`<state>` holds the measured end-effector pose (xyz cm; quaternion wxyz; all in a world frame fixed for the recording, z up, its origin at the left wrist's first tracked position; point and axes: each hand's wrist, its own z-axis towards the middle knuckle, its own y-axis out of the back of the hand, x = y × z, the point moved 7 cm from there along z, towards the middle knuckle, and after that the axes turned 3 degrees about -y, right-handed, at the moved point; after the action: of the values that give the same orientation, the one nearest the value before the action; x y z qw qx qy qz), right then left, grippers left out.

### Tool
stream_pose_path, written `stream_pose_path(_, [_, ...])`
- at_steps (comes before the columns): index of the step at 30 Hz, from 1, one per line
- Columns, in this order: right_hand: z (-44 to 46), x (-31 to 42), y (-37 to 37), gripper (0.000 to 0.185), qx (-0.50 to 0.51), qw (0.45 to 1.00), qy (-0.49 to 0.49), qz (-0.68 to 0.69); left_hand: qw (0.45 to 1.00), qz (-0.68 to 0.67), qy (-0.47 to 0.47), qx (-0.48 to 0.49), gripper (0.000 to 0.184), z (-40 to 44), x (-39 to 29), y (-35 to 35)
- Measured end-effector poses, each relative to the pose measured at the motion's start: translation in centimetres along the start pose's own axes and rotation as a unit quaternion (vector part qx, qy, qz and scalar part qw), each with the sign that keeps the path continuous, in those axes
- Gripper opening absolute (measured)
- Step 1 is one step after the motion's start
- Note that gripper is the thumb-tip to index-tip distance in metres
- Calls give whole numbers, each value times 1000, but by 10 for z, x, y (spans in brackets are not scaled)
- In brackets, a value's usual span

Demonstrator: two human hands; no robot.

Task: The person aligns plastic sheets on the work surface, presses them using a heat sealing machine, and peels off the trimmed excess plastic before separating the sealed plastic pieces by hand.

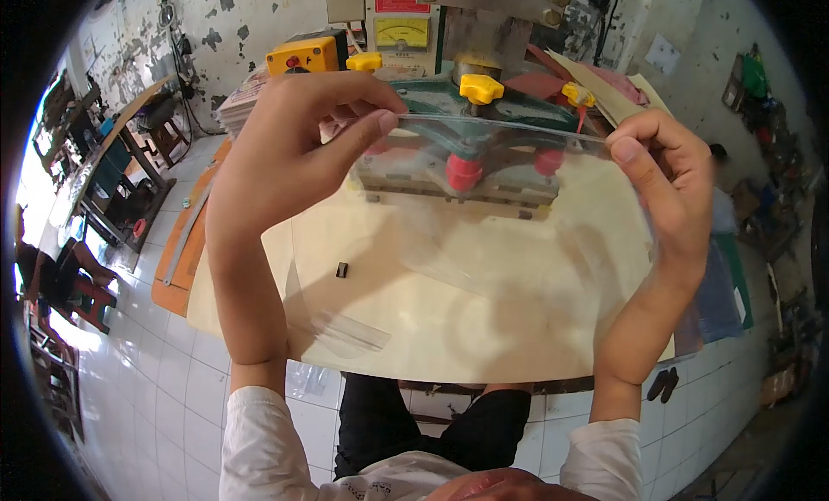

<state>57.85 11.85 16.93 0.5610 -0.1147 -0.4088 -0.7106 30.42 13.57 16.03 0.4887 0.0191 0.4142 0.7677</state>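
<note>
A clear plastic sheet (pixel 509 126) is stretched between my two hands, and its upper edge runs almost level in front of the press. My left hand (pixel 298 142) pinches one end of that edge between thumb and fingers. At the other end, my right hand (pixel 665 168) pinches the corner the same way. Through the sheet I see the press head (pixel 458 190) with its red knobs and metal bar. Below the hands is a pale board (pixel 518 328). A small black piece (pixel 342 269) and a clear plastic strip (pixel 354 332) lie at its left.
Yellow knobs (pixel 481 89) top the press, and a yellow control box (pixel 302 57) stands behind my left hand. A metal ruler (pixel 187 233) rests on the brown board at left. Blue plastic sheets (pixel 721 298) hang at right. Another person's legs (pixel 73 263) show at far left.
</note>
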Motion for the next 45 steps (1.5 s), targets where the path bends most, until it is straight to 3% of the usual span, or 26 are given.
stream_pose_path(6, [-1,9,-11,10,9,1000,0,-28,999,40,-35,-7,14,2,-16,-9])
stream_pose_path(17, [0,13,-33,8,12,999,28,-36,996,-30,-85,-24,10,3,-28,-28])
stream_pose_path(45, [0,20,-45,6,44,995,45,-79,992,-63,-103,-40,7,1,-41,-30])
